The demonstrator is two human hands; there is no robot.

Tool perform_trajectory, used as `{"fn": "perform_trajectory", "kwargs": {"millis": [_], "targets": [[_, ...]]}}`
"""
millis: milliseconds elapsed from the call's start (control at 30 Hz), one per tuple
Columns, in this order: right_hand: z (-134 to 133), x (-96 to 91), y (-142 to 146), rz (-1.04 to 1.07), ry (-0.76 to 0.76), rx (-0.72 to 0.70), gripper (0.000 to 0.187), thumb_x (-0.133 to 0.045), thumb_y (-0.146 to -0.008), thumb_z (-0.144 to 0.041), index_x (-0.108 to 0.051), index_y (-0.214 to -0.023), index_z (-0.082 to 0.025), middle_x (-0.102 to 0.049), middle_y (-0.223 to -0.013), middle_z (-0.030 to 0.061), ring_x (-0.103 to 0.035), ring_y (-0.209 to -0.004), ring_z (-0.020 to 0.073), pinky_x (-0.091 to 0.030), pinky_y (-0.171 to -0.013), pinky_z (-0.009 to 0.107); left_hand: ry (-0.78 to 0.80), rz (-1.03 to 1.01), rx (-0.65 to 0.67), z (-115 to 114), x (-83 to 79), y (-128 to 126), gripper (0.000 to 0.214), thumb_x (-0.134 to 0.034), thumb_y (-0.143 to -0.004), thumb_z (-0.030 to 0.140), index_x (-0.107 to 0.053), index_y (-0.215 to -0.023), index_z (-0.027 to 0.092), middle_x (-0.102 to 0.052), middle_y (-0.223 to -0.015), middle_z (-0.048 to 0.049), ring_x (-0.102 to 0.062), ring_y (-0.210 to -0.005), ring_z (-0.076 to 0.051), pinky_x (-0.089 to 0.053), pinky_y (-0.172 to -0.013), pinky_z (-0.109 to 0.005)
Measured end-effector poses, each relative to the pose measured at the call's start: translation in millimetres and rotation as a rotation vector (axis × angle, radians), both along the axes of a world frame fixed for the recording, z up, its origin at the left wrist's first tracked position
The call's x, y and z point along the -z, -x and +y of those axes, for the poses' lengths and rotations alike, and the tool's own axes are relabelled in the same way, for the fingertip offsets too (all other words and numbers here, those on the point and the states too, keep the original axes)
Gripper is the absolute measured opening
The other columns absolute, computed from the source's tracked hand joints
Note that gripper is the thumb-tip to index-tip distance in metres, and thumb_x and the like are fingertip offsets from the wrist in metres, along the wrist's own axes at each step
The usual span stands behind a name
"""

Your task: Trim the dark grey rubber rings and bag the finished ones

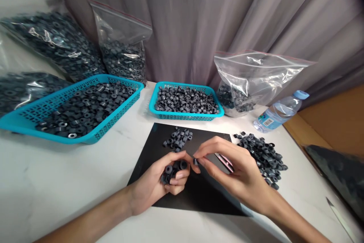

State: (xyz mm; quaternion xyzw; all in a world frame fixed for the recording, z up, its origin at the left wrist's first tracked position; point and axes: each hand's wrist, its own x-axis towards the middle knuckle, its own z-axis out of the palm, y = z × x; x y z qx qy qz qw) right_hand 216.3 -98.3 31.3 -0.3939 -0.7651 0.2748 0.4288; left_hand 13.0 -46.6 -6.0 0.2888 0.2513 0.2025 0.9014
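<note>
Cupped in my left hand [159,178] is a handful of small dark grey rings [172,171], the fingers curled round them. My right hand [233,167] pinches a single grey ring [195,161] between thumb and fingertips, close by the left index fingertip. Both hands are above a black mat [196,197]. On its far part lies a small heap of grey rings [179,138]. Partly hidden behind my right hand is a thin pinkish tool [225,162], its kind unclear. To the right of that hand spreads a larger pile of dark rings [263,155] on the white table.
A blue basket [92,137] at left and another blue basket [186,115] at the back hold many rings. Bags of rings [123,57] stand behind. At right are a zip bag [256,72], a water bottle [280,112] and a cardboard box [335,121].
</note>
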Motion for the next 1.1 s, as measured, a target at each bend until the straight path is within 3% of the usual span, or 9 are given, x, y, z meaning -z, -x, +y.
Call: {"fn": "perform_trajectory", "kwargs": {"millis": [233,367,667,900,1000,1100], "targets": [[0,13.6,5,-0.193,-0.127,-0.011,0.024,-0.047,-0.101,-0.011,-0.06,-0.118,-0.022,-0.065,-0.107,0.0084,-0.06,-0.095,0.02,-0.052,-0.081,0.035,-0.149,0.101,-0.019,-4,-4.4,-4,0.04,-0.065,-0.089,0.052,-0.053,-0.075,0.016,-0.037,-0.067,0.0046,-0.024,-0.057,-0.007,-0.013,-0.049,-0.024],[0,8.7,5,-0.163,-0.072,-0.002,0.024,-0.05,-0.101,-0.013,-0.061,-0.119,-0.022,-0.067,-0.098,0.0058,-0.06,-0.089,0.0189,-0.052,-0.079,0.034,-0.161,0.08,-0.005,-2,-1.8,-3,0.041,-0.062,-0.09,0.054,-0.057,-0.079,0.014,-0.037,-0.069,0.0042,-0.022,-0.057,-0.007,-0.013,-0.048,-0.023],[-1,1.6,2,-0.066,0.069,0.05,0.023,-0.055,-0.099,-0.015,-0.065,-0.119,-0.022,-0.067,-0.092,0.0034,-0.064,-0.086,0.0151,-0.053,-0.079,0.028,-0.139,0.055,0.051,-1,-1.1,0,0.029,-0.061,-0.096,0.041,-0.067,-0.091,0.013,-0.041,-0.073,0.0019,-0.025,-0.059,-0.006,-0.016,-0.049,-0.021],[7,-1.3,-8,0.021,0.081,0.216,0.015,-0.064,-0.095,-0.027,-0.066,-0.109,-0.022,-0.067,-0.104,0.0063,-0.065,-0.093,0.0189,-0.054,-0.084,0.032,-0.212,0.11,0.054,-3,-6.5,0,0.034,-0.055,-0.098,0.042,-0.07,-0.099,0.012,-0.047,-0.078,-0.0017,-0.028,-0.062,-0.008,-0.016,-0.05,-0.022],[10,-4.1,-12,0.032,0.108,0.203,0.009,-0.062,-0.097,-0.028,-0.069,-0.098,-0.022,-0.068,-0.104,0.0068,-0.065,-0.098,0.0202,-0.054,-0.088,0.033,-0.24,0.122,0.058,-4,-8.5,0,0.032,-0.058,-0.097,0.041,-0.071,-0.102,0.013,-0.049,-0.082,-0.0031,-0.03,-0.064,-0.008,-0.016,-0.05,-0.023],[10,-7.1,-12,0.045,0.155,0.16,0.011,-0.062,-0.097,-0.029,-0.07,-0.1,-0.022,-0.068,-0.107,0.0073,-0.065,-0.102,0.0212,-0.055,-0.09,0.034,-0.288,0.142,0.035,-3,-8.8,-1,0.029,-0.062,-0.095,0.04,-0.072,-0.105,0.015,-0.053,-0.086,-0.0038,-0.028,-0.062,-0.007,-0.014,-0.051,-0.025]]}}
